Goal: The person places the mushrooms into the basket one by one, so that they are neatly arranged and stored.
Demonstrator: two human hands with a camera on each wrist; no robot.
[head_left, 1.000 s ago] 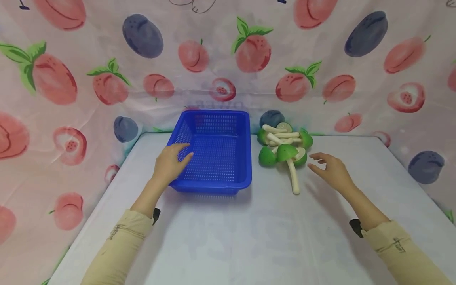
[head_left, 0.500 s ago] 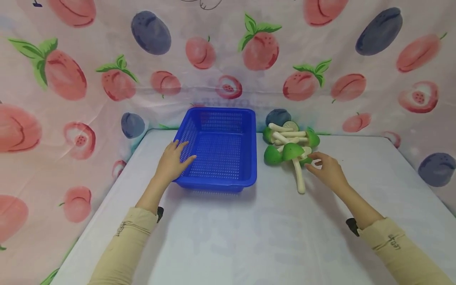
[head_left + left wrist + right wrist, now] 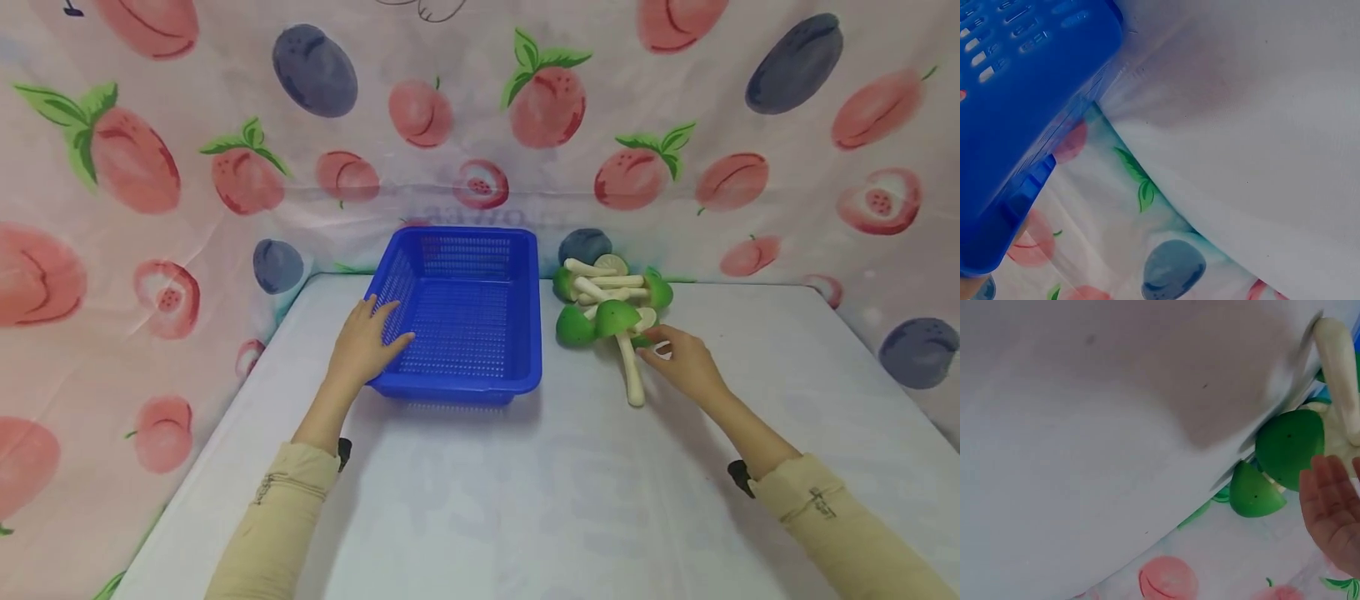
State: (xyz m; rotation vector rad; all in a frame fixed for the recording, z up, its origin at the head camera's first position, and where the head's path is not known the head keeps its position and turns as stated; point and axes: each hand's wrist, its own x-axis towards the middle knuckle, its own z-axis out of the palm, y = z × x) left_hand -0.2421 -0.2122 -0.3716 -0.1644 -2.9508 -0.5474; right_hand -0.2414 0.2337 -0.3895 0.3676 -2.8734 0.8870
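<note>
In the head view, my left hand (image 3: 360, 343) rests at the left rim of a blue perforated basket (image 3: 536, 333), fingers spread and thumb over its inside. The left wrist view shows the basket (image 3: 1029, 112) close up, with only bits of fingertips past its rim. To the basket's right lies a pile of toy mushrooms with green caps and white stems. My right hand (image 3: 688, 363) is at a green-capped mushroom (image 3: 640, 341) on the pile's right side, thumb and fingers apart. In the right wrist view, extended fingers overlap the edge of a green cap (image 3: 1290, 450); whether they touch is unclear.
One mushroom (image 3: 630, 367) lies at the front of the pile, its stem toward me. Behind the white-covered table (image 3: 465, 500) hangs a fruit-printed cloth (image 3: 450, 58). The basket and pile are near the table's back edge.
My right hand has moved left, from beside the pile to the mushroom at its right side. My left hand has settled a little further onto the basket's rim. The head view has shifted slightly.
</note>
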